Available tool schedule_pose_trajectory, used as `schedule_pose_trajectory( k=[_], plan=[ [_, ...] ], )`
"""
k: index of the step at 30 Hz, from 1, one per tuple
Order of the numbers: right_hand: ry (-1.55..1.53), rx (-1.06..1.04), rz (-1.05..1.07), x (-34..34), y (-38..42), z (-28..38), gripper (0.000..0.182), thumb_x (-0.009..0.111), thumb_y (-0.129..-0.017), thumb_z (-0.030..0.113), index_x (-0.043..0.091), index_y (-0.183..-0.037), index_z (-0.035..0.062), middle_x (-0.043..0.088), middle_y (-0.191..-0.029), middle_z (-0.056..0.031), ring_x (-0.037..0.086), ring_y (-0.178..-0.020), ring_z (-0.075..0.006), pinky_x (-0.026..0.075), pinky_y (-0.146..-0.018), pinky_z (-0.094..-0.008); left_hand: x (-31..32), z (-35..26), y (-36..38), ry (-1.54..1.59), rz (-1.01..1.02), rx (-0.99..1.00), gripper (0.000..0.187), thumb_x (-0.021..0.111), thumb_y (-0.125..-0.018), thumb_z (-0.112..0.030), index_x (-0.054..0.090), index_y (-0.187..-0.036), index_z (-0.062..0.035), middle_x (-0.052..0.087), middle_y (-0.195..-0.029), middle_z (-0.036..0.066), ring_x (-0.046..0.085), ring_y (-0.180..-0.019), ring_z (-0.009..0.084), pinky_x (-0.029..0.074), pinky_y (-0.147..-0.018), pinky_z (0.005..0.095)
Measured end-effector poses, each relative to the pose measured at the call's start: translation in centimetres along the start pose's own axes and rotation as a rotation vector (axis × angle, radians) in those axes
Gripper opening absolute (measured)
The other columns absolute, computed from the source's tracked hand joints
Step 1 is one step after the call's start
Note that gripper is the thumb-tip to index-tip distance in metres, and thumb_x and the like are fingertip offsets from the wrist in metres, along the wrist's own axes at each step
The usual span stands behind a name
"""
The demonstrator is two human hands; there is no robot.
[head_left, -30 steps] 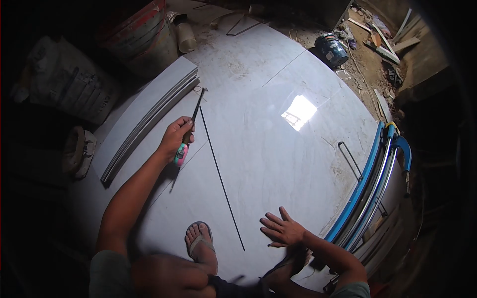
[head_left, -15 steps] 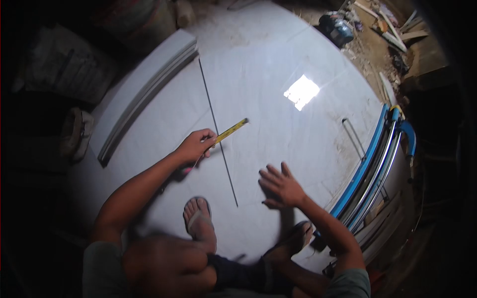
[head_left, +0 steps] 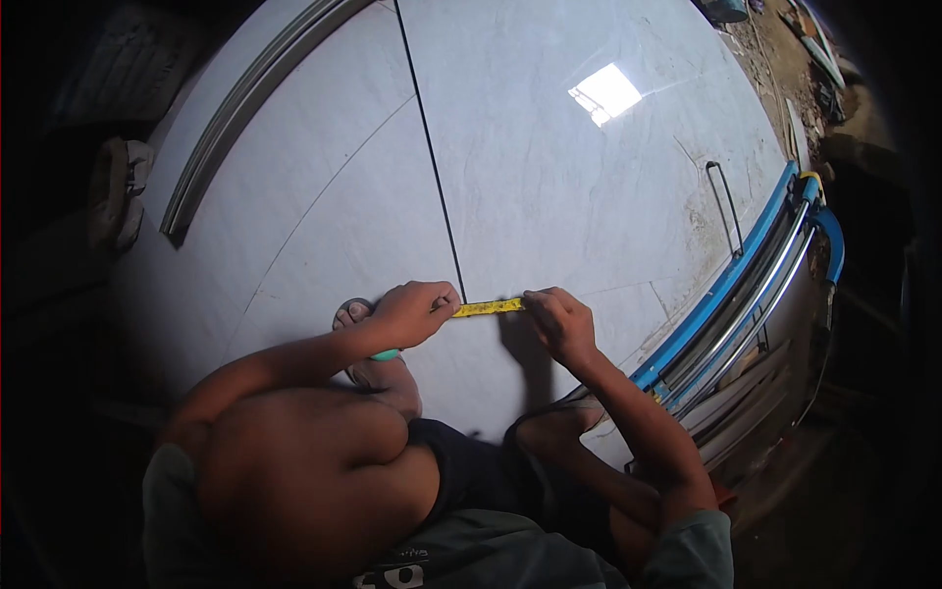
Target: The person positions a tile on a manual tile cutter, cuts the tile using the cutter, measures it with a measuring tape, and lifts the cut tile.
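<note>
A short length of yellow tape measure [head_left: 489, 308] is stretched between my two hands, low over the pale floor. My left hand [head_left: 417, 312] is closed around it at the left, and a green piece [head_left: 386, 354] shows just under that palm. At the other end my right hand [head_left: 561, 322] pinches the tape's tip between thumb and fingers. A thin dark straight line [head_left: 432, 162] runs down the pale tiles, its near end right at the tape beside my left fingers.
To the right lies a blue tile cutter [head_left: 731, 299] with shiny rails. A long stack of pale strips [head_left: 240, 98] curves along the upper left. Pale floor tiles [head_left: 549, 196] spread ahead, with a bright light patch. My foot [head_left: 353, 314] is beside my left hand.
My left hand has come down and nearer to me with the tape. My right hand, open before, has moved up and now grips the tape's tip. The view has tilted down.
</note>
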State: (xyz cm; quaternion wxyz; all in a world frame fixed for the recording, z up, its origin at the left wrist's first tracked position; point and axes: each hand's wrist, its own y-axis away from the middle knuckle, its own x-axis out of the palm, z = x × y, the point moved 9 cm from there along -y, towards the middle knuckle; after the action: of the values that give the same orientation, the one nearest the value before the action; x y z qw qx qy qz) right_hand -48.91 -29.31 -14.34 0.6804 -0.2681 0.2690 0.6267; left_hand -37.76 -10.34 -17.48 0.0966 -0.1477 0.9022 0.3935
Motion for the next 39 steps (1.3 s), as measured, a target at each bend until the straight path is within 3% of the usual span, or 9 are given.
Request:
schedule_pose_trajectory(
  k=[4, 7, 11, 17, 21, 25, 39],
  plan=[
    [0.094, -0.014, -0.006, 0.6, 1.6, -1.2, 0.037, 0.079, -0.08, 0.008, 0.067, -0.114, 0.0122, 0.068, -0.09, -0.0039, 0.067, -0.074, -0.0239, 0.052, -0.057, -0.0359, 2.4, 1.4, -0.8, 0.016, -0.005, -0.045, 0.017, 0.064, -0.095, -0.025, 0.072, -0.097, -0.0109, 0.074, -0.085, 0.008, 0.071, -0.077, 0.0299, 0.053, -0.069, 0.0413],
    [0.098, -0.025, -0.086, 0.8, 2.0, -0.8, 0.037, 0.079, -0.078, 0.007, 0.07, -0.113, 0.0128, 0.069, -0.09, -0.0036, 0.065, -0.072, -0.0231, 0.05, -0.056, -0.0347, 3.3, 1.8, -1.0, -0.063, -0.06, 0.018, 0.015, 0.064, -0.097, -0.022, 0.071, -0.097, -0.0091, 0.072, -0.078, 0.004, 0.068, -0.063, 0.0211, 0.05, -0.06, 0.0356],
    [-0.057, 0.203, -0.058, 1.2, 2.5, -1.9, 0.037, 0.079, -0.075, 0.003, 0.074, -0.111, 0.014, 0.069, -0.093, -0.0043, 0.063, -0.072, -0.0218, 0.05, -0.057, -0.0339, 3.1, 1.7, -0.8, -0.034, -0.146, 0.081, 0.014, 0.066, -0.095, -0.019, 0.073, -0.096, -0.0075, 0.074, -0.084, 0.008, 0.071, -0.073, 0.0275, 0.053, -0.065, 0.0385],
    [0.013, 0.072, -0.16, 0.9, 1.8, -1.4, 0.037, 0.078, -0.074, -0.001, 0.075, -0.108, 0.0142, 0.067, -0.092, -0.0051, 0.062, -0.074, -0.0213, 0.049, -0.058, -0.0336, 3.2, 1.7, -1.0, -0.067, -0.19, 0.082, 0.014, 0.066, -0.094, -0.017, 0.073, -0.094, -0.0047, 0.074, -0.09, 0.012, 0.072, -0.077, 0.0297, 0.055, -0.069, 0.0401],
    [0.062, 0.061, -0.084, 1.5, 2.4, -1.7, 0.038, 0.078, -0.073, -0.001, 0.073, -0.109, 0.0129, 0.066, -0.091, -0.005, 0.062, -0.08, -0.0245, 0.051, -0.064, -0.0357, 3.2, 1.7, -1.0, -0.079, -0.206, 0.081, 0.013, 0.067, -0.094, -0.016, 0.073, -0.094, -0.0044, 0.074, -0.091, 0.012, 0.072, -0.078, 0.0298, 0.055, -0.069, 0.0402],
    [0.051, 0.064, -0.07, 1.5, 2.6, -1.7, 0.04, 0.078, -0.072, 0.0, 0.072, -0.109, 0.0117, 0.067, -0.094, -0.0056, 0.062, -0.084, -0.0261, 0.051, -0.068, -0.0376, 3.1, 1.4, -0.9, -0.031, -0.214, 0.066, 0.014, 0.066, -0.094, -0.017, 0.073, -0.091, -0.0059, 0.073, -0.09, 0.013, 0.069, -0.078, 0.0359, 0.054, -0.069, 0.0458],
    [-0.011, 0.173, -0.153, 1.9, 4.2, -2.3, 0.037, 0.078, -0.074, -0.003, 0.074, -0.108, 0.0106, 0.07, -0.096, -0.0074, 0.064, -0.085, -0.0272, 0.053, -0.072, -0.0379, 3.4, 1.6, -1.0, -0.035, -0.229, 0.068, 0.012, 0.068, -0.093, -0.015, 0.072, -0.09, -0.005, 0.073, -0.088, 0.011, 0.069, -0.075, 0.0346, 0.054, -0.067, 0.0443]
  ],
)
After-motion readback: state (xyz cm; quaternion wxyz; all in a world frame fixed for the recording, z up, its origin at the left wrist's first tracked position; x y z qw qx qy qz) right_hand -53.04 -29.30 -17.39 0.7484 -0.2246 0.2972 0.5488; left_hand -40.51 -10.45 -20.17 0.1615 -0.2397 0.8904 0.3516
